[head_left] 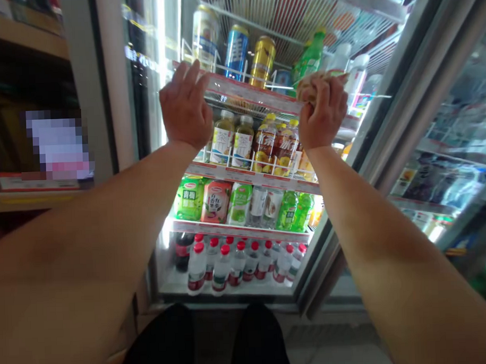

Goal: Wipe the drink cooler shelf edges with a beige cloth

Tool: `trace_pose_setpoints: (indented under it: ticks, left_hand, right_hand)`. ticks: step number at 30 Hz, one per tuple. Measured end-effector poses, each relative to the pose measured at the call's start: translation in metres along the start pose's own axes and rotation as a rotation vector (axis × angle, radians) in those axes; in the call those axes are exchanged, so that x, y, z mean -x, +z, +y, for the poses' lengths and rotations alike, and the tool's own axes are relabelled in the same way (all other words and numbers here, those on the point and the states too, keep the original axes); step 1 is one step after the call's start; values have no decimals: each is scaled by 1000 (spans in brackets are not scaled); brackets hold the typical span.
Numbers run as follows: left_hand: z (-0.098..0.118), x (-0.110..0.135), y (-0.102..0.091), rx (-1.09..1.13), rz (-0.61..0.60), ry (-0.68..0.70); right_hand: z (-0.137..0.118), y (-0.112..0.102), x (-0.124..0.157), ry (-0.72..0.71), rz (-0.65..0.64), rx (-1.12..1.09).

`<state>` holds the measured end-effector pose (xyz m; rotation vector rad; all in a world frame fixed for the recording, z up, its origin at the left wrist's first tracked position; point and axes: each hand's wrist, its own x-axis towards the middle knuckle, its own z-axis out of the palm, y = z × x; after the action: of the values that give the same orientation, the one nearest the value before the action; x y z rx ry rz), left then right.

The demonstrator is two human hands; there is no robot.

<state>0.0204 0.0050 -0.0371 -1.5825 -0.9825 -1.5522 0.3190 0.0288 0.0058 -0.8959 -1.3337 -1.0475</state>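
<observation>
I stand before an open drinks fridge. My left hand [184, 107] rests on the left end of a shelf's front rail [251, 94], fingers curled loosely over its edge. My right hand [322, 113] is closed round a crumpled brownish cloth [309, 84], pressed against the right end of the same rail. Behind the rail stand tall cans [236, 52] and a green bottle [310, 57]. Just below my hands are tea bottles [244, 142] on the shelf underneath.
Lower shelves hold green juice bottles [191, 197] and red-capped water bottles [222, 265]. The glass fridge door [424, 117] stands open at the right. A wooden shelf unit [27, 46] is at the left. My dark shoes [256, 335] show at the bottom.
</observation>
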Motion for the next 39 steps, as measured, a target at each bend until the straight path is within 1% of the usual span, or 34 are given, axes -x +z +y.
trace_pose_setpoints:
  ticks: [4, 8, 10, 14, 17, 20, 23, 26, 32, 35, 39]
  left_hand:
    - [3, 1, -3, -65, -12, -7]
    - [0, 2, 0, -8, -38, -21]
    - [-1, 2, 1, 12, -33, -27]
    - [4, 2, -2, -29, -16, -24]
    - [7, 3, -6, -44, -47, -31]
    - [5, 3, -6, 6, -93, -66]
    - [0, 3, -2, 35, -85, -49]
    - [-2, 2, 0, 29, -65, -33]
    - [-2, 5, -1, 2, -117, -68]
    - [-4, 9, -1, 8, -114, -52]
    - [-5, 16, -2, -24, -43, 8]
  right_hand:
    - [-5, -4, 1, 18, -10, 3]
    - [-7, -7, 3, 36, -37, -27]
    - [-7, -7, 4, 36, -48, -18]
    - [-4, -4, 6, 12, -44, 9]
    - [-2, -2, 7, -8, -27, -20]
    - [0, -1, 8, -18, 4, -44]
    - [1, 0, 10, -33, 22, -43]
    - [3, 1, 12, -50, 19, -34]
    - [4, 2, 21, -73, -1, -24]
    - [3, 1, 26, -75, 12, -21]
    - [-1, -2, 31, -66, 24, -17]
